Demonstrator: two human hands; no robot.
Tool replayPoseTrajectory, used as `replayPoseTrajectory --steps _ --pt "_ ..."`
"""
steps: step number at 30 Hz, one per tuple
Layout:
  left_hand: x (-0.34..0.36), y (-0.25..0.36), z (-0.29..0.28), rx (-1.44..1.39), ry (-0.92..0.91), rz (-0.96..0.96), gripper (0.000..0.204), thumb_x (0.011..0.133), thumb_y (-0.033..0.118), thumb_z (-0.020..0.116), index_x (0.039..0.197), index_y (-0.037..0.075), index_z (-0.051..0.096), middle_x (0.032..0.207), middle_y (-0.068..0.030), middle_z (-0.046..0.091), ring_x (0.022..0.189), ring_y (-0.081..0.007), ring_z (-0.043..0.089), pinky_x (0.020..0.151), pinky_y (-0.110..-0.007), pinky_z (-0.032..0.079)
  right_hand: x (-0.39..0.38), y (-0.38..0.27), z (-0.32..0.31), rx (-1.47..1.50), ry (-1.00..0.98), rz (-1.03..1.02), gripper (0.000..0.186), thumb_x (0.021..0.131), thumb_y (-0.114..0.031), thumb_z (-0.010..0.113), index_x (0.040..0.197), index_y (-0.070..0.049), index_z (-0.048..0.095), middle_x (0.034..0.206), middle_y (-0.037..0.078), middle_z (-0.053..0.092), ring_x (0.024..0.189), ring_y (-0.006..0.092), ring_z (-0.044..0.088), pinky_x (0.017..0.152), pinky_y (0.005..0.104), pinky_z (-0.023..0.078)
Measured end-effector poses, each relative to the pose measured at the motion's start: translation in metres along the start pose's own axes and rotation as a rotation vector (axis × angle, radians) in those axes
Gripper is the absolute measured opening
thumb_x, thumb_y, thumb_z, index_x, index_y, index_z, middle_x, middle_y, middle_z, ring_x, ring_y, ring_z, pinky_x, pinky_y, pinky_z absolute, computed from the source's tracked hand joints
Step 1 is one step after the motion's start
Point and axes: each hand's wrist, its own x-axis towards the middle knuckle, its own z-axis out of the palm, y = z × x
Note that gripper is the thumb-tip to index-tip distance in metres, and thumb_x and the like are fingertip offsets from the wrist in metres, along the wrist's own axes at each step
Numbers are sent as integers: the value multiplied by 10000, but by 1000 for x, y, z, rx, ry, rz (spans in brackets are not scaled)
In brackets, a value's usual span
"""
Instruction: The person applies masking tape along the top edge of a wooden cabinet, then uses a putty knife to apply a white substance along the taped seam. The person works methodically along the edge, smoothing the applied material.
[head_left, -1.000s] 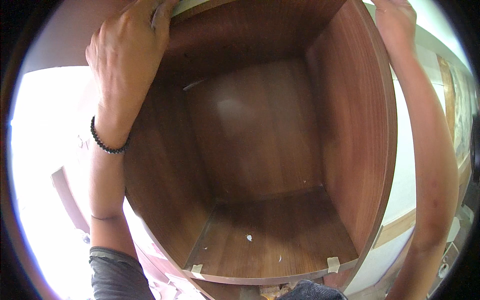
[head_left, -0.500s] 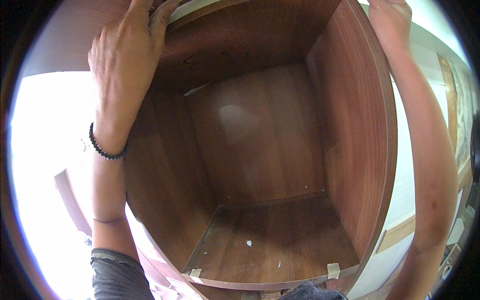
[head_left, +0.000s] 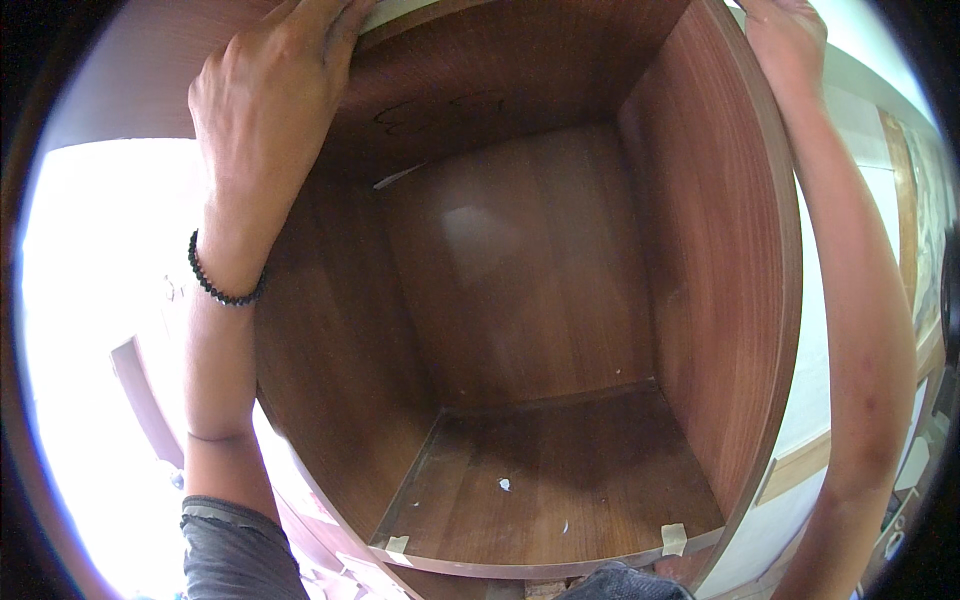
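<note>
Nearest the viewer, the bottom panel of the open wooden cabinet (head_left: 540,300) carries small white flecks and pale tape tabs (head_left: 674,538) at its front lip. The box is dark reddish-brown veneer, its long axis running away toward the back panel. Both arms reach up along its outer sides. The left hand (head_left: 265,100), above a black bead bracelet (head_left: 215,280), grips the upper left corner, fingers (head_left: 325,20) curled together over the top edge. The right hand (head_left: 785,35) rests at the upper right corner; whether its fingers curl or spread cannot be told.
</note>
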Motion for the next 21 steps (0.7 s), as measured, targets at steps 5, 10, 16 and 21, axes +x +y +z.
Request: replayPoseTrajectory --steps 5,10,16,21 --pt "0 -2 2 16 -16 6 288 1037 471 585 1056 212 711 892 -135 751 782 -414 725 648 -514 574 -3 -3 2 -35 -11 -18 139 867 72 790 933 -19 710 916 86 764 846 141 710 837 283 569" --pt "1 2 -2 -39 -17 -26 313 1032 498 574 1024 213 703 901 -145 747 807 -446 709 669 -544 568 -1 2 1 -79 5 -39 141 858 62 802 915 -31 712 905 76 761 830 127 698 824 276 557" --pt "6 28 -9 -151 162 -4 289 1006 235 655 787 54 603 737 -147 639 698 -385 648 624 -497 499 -3 0 1 -112 11 -34 145 854 65 803 909 -32 711 899 73 758 824 124 692 821 273 552" --pt "6 31 -16 -99 135 0 292 1023 232 627 800 56 559 746 -143 637 696 -389 650 621 -502 500 -5 -5 4 -134 42 -15 143 855 69 800 907 -29 710 908 81 760 828 128 692 827 276 553"
